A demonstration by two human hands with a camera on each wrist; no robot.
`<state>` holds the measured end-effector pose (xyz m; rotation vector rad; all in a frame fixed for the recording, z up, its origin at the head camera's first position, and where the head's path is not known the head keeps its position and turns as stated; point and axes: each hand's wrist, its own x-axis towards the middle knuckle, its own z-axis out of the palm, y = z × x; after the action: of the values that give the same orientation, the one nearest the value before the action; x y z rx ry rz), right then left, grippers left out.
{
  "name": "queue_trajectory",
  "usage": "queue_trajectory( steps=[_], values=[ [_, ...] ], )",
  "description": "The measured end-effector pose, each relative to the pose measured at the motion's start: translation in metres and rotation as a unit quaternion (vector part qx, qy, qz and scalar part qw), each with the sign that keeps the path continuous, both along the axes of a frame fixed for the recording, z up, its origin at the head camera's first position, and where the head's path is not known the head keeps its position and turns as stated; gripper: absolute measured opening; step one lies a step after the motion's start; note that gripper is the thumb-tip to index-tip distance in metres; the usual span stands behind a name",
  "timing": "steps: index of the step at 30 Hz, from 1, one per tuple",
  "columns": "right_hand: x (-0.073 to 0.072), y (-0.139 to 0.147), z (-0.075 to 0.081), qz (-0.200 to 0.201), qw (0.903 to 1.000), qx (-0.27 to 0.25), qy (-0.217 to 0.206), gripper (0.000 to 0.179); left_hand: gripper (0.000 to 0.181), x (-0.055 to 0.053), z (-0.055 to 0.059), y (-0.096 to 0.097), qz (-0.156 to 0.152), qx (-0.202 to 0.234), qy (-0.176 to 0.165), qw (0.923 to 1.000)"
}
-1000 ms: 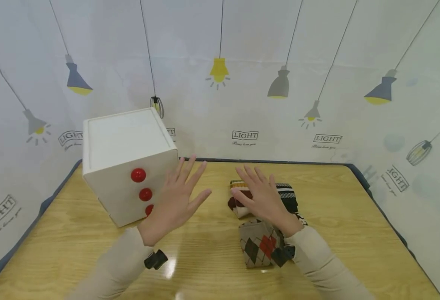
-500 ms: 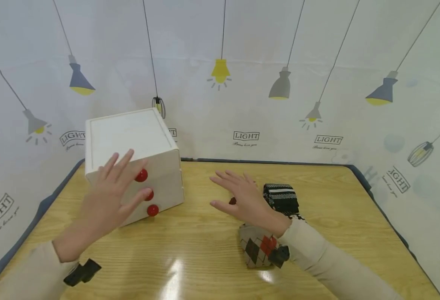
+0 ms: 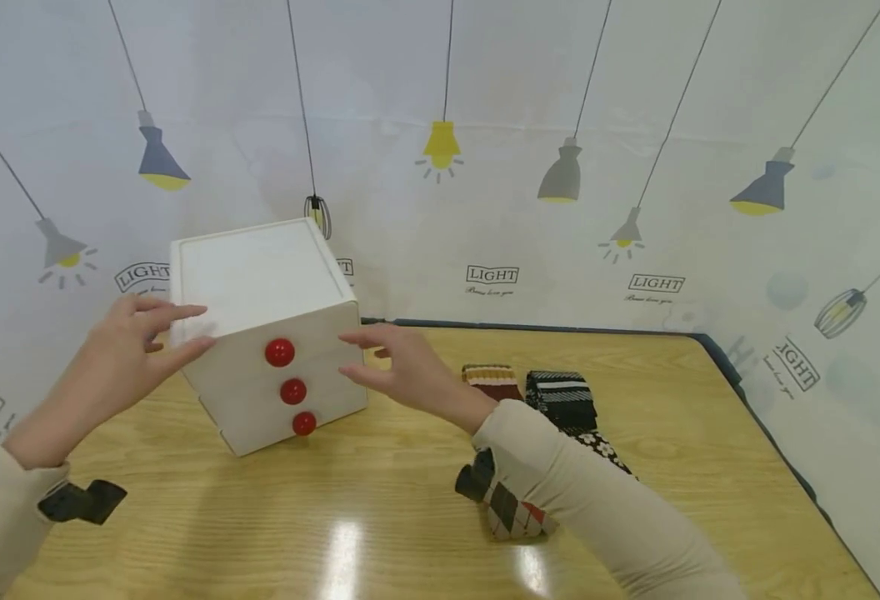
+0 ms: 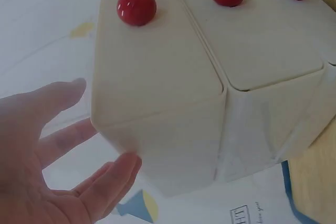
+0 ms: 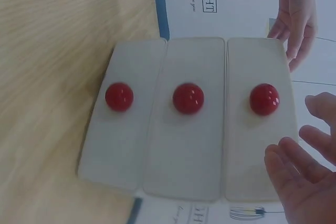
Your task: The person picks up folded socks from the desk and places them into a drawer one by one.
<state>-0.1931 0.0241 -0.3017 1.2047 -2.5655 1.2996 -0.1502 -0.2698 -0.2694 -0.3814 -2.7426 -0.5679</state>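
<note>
A white box with three drawers (image 3: pixel 260 275), each with a round red knob (image 3: pixel 279 352), stands at the left of the table. My left hand (image 3: pixel 121 358) is at its upper left edge, thumb and fingers apart; in the left wrist view the fingertips (image 4: pixel 126 166) overlap the box's side. At the upper right edge of the front is my right hand (image 3: pixel 410 367), fingers loosely bent beside the top drawer (image 5: pixel 257 150). Neither hand grips anything. The drawers are all closed.
Right of the box lie folded knit pieces like socks: a maroon and yellow one (image 3: pixel 491 379), a black striped one (image 3: pixel 562 398), a flowered one (image 3: pixel 602 448) and an argyle one (image 3: pixel 511 512), partly behind my right sleeve. A lamp-printed wall sheet (image 3: pixel 395 242) rises behind the table.
My left hand has moved left, across the box's front to its upper left edge. My right hand has moved left from above the folded pieces to the box's right side.
</note>
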Motion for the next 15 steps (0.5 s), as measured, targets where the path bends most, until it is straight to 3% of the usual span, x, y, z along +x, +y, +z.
queue_trajectory(
  steps=[4, 7, 11, 15],
  values=[
    [-0.007, -0.029, -0.009, 0.010, 0.9965, -0.034, -0.075, 0.035, 0.042, -0.005, 0.001, -0.014, -0.007, 0.041, -0.051, 0.9978],
    [-0.009, -0.047, -0.015, 0.002, 0.9924, -0.049, -0.112, 0.034, 0.041, -0.008, -0.001, -0.024, -0.003, 0.076, -0.104, 0.9916],
    [-0.009, -0.061, -0.017, -0.006, 0.9906, -0.060, -0.123, 0.036, 0.046, -0.009, -0.003, -0.031, 0.015, 0.117, -0.160, 0.9801],
    [-0.009, -0.070, -0.020, -0.016, 0.9890, -0.080, -0.124, 0.036, 0.046, -0.010, -0.005, -0.035, 0.012, 0.160, -0.189, 0.9688]
  ],
)
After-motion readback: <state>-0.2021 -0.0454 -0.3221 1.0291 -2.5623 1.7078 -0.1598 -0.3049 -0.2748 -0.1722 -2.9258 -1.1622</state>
